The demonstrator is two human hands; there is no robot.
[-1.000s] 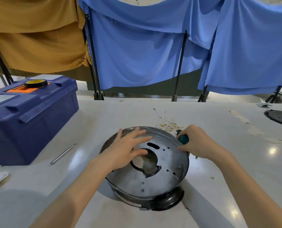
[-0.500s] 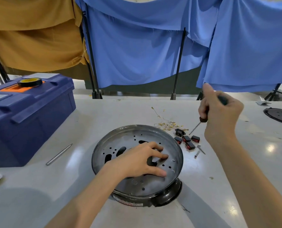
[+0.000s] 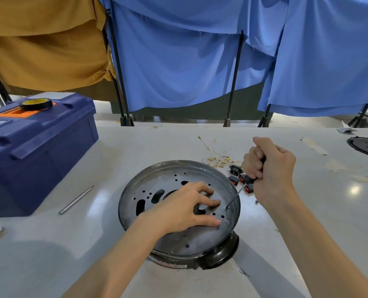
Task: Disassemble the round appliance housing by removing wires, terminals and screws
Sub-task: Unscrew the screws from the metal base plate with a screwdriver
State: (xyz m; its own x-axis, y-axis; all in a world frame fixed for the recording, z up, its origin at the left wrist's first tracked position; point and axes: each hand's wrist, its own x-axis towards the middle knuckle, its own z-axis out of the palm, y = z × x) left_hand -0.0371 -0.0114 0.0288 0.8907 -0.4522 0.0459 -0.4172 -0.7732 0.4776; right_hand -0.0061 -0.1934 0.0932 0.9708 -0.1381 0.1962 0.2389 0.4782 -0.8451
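You look well into the job: the round grey metal appliance housing [image 3: 168, 179] sits on the pale bench [image 3: 307, 233] at lower centre of the frame, and its perforated plate shows mostly open holes with no wiring visible inside. The thin loose wires with brass terminals [image 3: 216, 159] lie in a heap on the bench just above and right of the housing, and the small black and red switch parts [image 3: 239, 179] lie beside its right rim, so the wire and terminal work appears done. Screws are what you are on. Your left hand [image 3: 185, 209] lies on the plate with fingers [image 3: 209, 203] spread and straight, steadying it. Your right hand [image 3: 269, 168] is clenched round the handle of the black-handled screwdriver [image 3: 235, 196], whose tip meets the plate near the right rim. Whether a screw sits under the tip is too small to tell, and so is how many remain. The dark plastic base section [image 3: 219, 254] at the lower right is still joined to the housing, which probably means more fasteners to come.
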